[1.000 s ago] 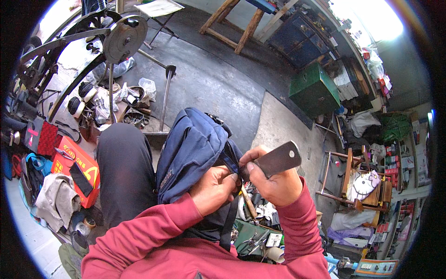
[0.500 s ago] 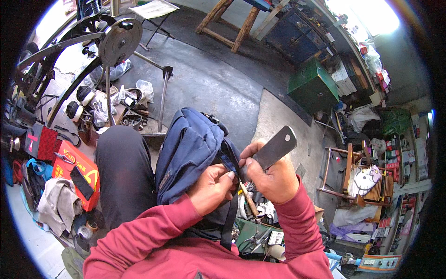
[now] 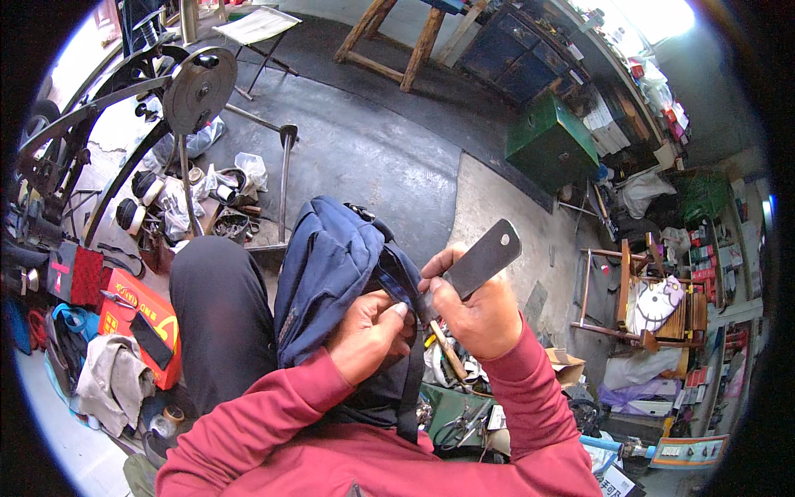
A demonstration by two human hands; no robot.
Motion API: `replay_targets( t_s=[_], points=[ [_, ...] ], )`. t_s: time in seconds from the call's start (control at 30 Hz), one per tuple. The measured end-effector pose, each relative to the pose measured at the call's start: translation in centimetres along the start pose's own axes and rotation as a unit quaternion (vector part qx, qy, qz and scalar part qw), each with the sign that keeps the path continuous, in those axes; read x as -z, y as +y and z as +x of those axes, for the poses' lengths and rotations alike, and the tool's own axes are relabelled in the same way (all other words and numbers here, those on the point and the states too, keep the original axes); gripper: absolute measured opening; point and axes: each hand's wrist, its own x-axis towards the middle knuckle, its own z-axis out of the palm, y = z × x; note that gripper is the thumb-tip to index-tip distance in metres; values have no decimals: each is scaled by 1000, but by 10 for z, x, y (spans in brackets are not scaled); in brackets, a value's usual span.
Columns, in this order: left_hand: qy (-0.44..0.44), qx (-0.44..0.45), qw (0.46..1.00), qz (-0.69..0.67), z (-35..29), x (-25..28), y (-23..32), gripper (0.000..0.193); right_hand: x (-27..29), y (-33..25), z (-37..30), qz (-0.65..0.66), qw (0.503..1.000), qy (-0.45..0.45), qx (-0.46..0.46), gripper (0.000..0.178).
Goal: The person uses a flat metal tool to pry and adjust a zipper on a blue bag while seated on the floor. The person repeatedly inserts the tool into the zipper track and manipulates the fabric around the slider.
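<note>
A navy blue backpack (image 3: 327, 265) rests against my lap, slumped and creased. My left hand (image 3: 368, 331) is closed on the edge of its dark fabric, thumb on top. In my right hand (image 3: 480, 311) is a flat dark blade-like tool (image 3: 489, 261) with a rounded end and a small hole. That end points up and to the right, away from the bag. Its other end meets the bag's edge close to my left fingertips, where my fingers hide the contact. A black strap (image 3: 408, 393) hangs down below my hands.
A wooden-handled tool (image 3: 447, 352) and scissors (image 3: 455, 431) lie among items in a green box at my right. An orange-red box (image 3: 141, 319) with a black phone (image 3: 151, 341) stands left of my knee. A machine with a wheel (image 3: 199, 89) stands at far left; a wooden chair (image 3: 633, 302) at right.
The whole view has shifted slightly as my head moved. The blade-like tool has tilted a little lower. Both hands keep their hold near the same edge of the backpack.
</note>
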Motion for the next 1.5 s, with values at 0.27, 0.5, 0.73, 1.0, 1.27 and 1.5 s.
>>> replay_targets(
  t_s=[0.27, 0.5, 0.73, 1.0, 1.27, 1.5],
  points=[
    [-6, -10, 1000, 4, -1, 3, 3, 26, 4, 9, -7, 103, 994, 27, -21, 17],
    [12, 34, 998, 60, -8, 15, 20, 31, -7, 49, -45, 316, 929, 90, -174, 28],
    [-18, 10, 949, 315, -11, 24, 41, 26, -50, 57, -86, 316, 922, -33, -222, 42],
    [-132, -295, 743, 586, -10, 31, 68, 17, -95, 44, -65, 60, 995, 12, -83, 48],
    [-85, -395, 509, 760, 3, 39, 104, 42, -89, 33, -49, 18, 999, -32, -35, 34],
    [-196, -376, 472, 773, 20, 67, 146, 29, -74, 11, -23, -44, 996, -48, 68, 27]
  ],
)
